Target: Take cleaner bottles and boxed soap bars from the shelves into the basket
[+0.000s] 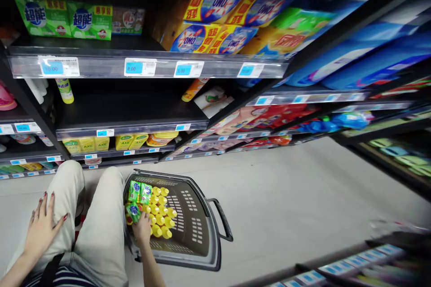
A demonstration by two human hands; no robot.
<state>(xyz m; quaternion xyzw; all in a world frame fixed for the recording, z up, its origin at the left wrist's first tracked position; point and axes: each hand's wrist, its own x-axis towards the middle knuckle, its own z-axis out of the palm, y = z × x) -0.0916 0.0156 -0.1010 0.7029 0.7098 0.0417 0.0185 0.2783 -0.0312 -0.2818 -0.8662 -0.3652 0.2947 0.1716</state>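
I am crouched in a shop aisle. My left hand (pixel 43 224) lies flat on my left knee with fingers spread, holding nothing. My right hand (pixel 142 228) reaches down into a grey shopping basket (pixel 198 233) on the floor. Its fingers are closed among the yellow bottles (pixel 160 213) packed in rows there, right by a green packet (pixel 134 211); which item they grip is hidden. Two more green packets (pixel 139 192) lie at the basket's far end.
Black shelves stand in front with blue price tags, green boxes (pixel 63 18) top left, OMO detergent bags (pixel 215 13) top centre, yellow AXE bottles (pixel 101 143) low down. Another shelf edge (pixel 353 262) runs at the lower right. The grey floor (pixel 286 197) stretches right of the basket.
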